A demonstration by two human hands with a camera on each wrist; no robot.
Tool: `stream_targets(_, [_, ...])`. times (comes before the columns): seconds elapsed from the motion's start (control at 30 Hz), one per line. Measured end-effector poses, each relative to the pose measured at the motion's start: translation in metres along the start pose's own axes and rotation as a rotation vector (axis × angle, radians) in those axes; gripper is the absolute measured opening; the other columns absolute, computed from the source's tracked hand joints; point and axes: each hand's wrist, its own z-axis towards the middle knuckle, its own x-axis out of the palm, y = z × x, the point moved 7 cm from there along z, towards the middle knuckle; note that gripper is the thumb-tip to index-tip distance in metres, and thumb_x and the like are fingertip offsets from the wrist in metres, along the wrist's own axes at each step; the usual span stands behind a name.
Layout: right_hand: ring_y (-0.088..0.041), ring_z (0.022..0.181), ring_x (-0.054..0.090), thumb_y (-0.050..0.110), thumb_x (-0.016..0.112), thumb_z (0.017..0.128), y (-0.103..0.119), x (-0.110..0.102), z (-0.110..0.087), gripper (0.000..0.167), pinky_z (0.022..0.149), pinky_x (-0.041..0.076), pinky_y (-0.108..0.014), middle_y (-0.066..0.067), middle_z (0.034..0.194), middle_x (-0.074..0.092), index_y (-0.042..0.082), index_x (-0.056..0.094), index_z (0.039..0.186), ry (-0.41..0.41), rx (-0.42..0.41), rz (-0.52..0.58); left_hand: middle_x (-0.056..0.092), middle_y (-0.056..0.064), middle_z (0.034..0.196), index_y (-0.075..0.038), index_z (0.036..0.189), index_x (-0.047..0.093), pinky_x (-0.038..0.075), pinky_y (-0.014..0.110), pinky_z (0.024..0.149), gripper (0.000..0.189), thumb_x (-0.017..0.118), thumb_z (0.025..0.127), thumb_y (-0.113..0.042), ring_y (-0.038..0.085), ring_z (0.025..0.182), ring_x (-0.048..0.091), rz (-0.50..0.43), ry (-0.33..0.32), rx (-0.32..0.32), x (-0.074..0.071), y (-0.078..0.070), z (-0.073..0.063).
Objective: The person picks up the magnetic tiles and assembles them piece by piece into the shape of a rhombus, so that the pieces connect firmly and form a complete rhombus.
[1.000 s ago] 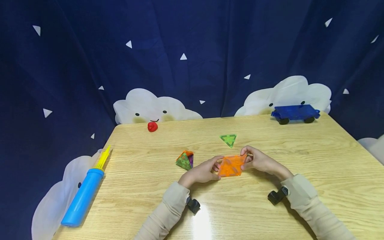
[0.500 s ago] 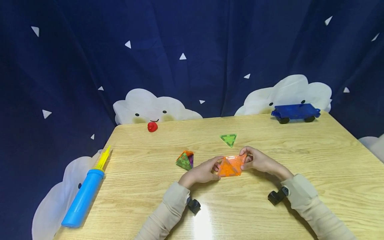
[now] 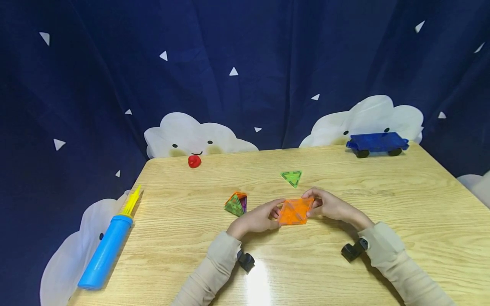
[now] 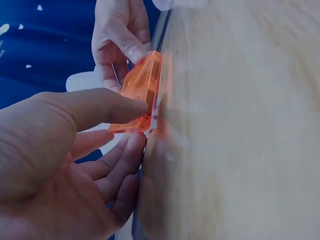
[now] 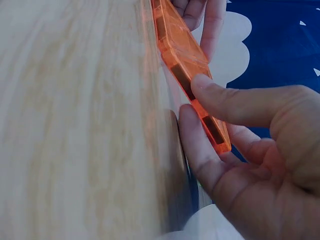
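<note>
Holds beige-sleeved forearms (image 3: 209, 270) slanting inward toward each other; pinches with bare left hand (image 3: 258, 217) and, facing it, bare right hand (image 3: 329, 205).

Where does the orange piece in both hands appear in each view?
Head: orange piece below and right of centre.
Left wrist: orange piece just up and left of centre.
Right wrist: orange piece from top edge, slanting down rightward.
Shared landmark: right hand, pinching it.

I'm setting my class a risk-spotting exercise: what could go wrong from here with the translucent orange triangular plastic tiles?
The left hand and right hand grip the translucent orange triangular plastic tiles at opposite ends, so uneven pulling might part them at the seam. The green, orange and purple plastic pyramid stands close to the left hand, which could knock it.
</note>
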Motion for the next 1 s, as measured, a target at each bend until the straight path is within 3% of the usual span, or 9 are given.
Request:
stream_targets(0.17, [-0.019,0.076,0.052,-0.001,0.070,0.082,0.0011,0.0026,0.0002,0.044,0.063,0.047,-0.024,-0.024,0.114,0.051,-0.009,0.049,0.119,0.047,-0.020,-0.016,0.056,0.007,0.110,-0.006,0.147,0.032,0.045,0.021,0.088,0.069,0.063,0.085,0.001,0.014,0.100,0.055,-0.036,-0.015,0.001,-0.0026,-0.0010,-0.0009])
stream_targets(0.33, [-0.022,0.083,0.052,-0.005,0.071,0.079,0.0004,0.0043,0.0010,0.048,0.069,0.049,-0.023,-0.027,0.119,0.052,-0.009,0.049,0.121,0.056,-0.025,-0.016,0.059,0.011,0.118,-0.006,0.144,0.038,0.047,0.021,0.082,0.059,0.059,0.089,0.000,0.014,0.097,0.057,-0.013,-0.040,0.005,-0.0048,-0.0002,-0.0005])
stream_targets(0.47, [-0.020,0.083,0.051,-0.005,0.071,0.079,0.0010,0.0052,0.0010,0.047,0.070,0.048,-0.023,-0.027,0.119,0.053,-0.010,0.050,0.122,0.055,-0.036,-0.040,0.058,0.014,0.125,-0.003,0.141,0.043,0.048,0.019,0.077,0.058,0.064,0.088,-0.004,0.013,0.092,0.058,-0.003,-0.041,0.008,-0.0045,-0.0005,-0.0002])
stream_targets(0.63, [-0.016,0.077,0.051,-0.004,0.071,0.079,0.0021,0.0050,0.0007,0.049,0.065,0.047,-0.022,-0.024,0.113,0.056,-0.011,0.051,0.122,0.061,-0.050,-0.055,0.054,0.015,0.128,-0.002,0.142,0.041,0.047,0.017,0.080,0.071,0.075,0.081,-0.007,0.015,0.095,0.058,0.043,-0.036,0.001,-0.0033,-0.0001,0.0003])
stream_targets(0.8, [-0.014,0.075,0.053,-0.001,0.072,0.079,0.0009,0.0044,0.0012,0.050,0.064,0.047,-0.022,-0.018,0.104,0.060,-0.011,0.052,0.124,0.065,-0.038,-0.071,0.052,0.015,0.128,-0.001,0.141,0.042,0.047,0.016,0.078,0.068,0.074,0.081,-0.004,0.013,0.092,0.056,0.069,-0.047,-0.001,-0.0038,-0.0004,-0.0004])
stream_targets(1.0, [-0.012,0.081,0.054,0.002,0.073,0.079,0.0018,0.0052,0.0019,0.050,0.067,0.047,-0.021,-0.019,0.107,0.062,-0.012,0.054,0.123,0.065,-0.056,-0.097,0.052,0.013,0.130,-0.003,0.141,0.044,0.045,0.018,0.078,0.063,0.071,0.084,-0.007,0.010,0.091,0.053,0.070,-0.045,-0.013,-0.0050,0.0011,-0.0018])
